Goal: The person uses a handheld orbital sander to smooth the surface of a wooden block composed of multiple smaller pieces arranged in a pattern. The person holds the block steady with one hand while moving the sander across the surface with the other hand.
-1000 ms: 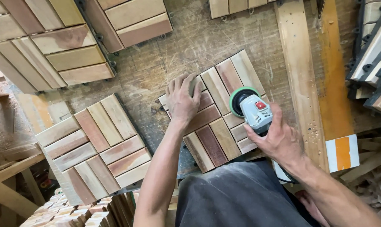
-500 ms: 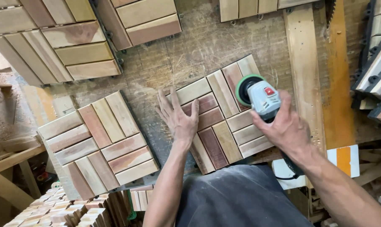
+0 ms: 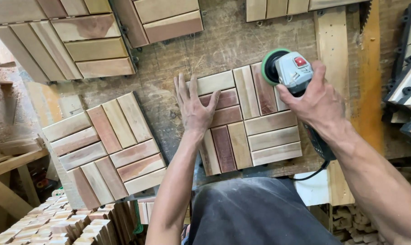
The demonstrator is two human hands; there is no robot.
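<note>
A square wooden deck tile (image 3: 255, 122) of mixed light and reddish slats lies on the scratched workbench (image 3: 214, 45) in front of me. My left hand (image 3: 194, 107) rests flat on its left edge, fingers spread. My right hand (image 3: 315, 97) grips a grey orbital sander (image 3: 289, 69) with a green pad and a red switch, set on the tile's far right corner. A black cable runs from the sander down past my right forearm.
A second slatted tile (image 3: 106, 147) lies at the left. More tiles (image 3: 78, 41) sit along the bench's far side. A pale plank (image 3: 335, 59) runs down the right. Dark-backed tiles (image 3: 409, 81) stack at the right edge. Small wood blocks (image 3: 60, 222) pile at bottom left.
The sander moved from the tile's near right part to its far right corner. The tile turned squarer to me. My left hand flattened and slid to the left edge.
</note>
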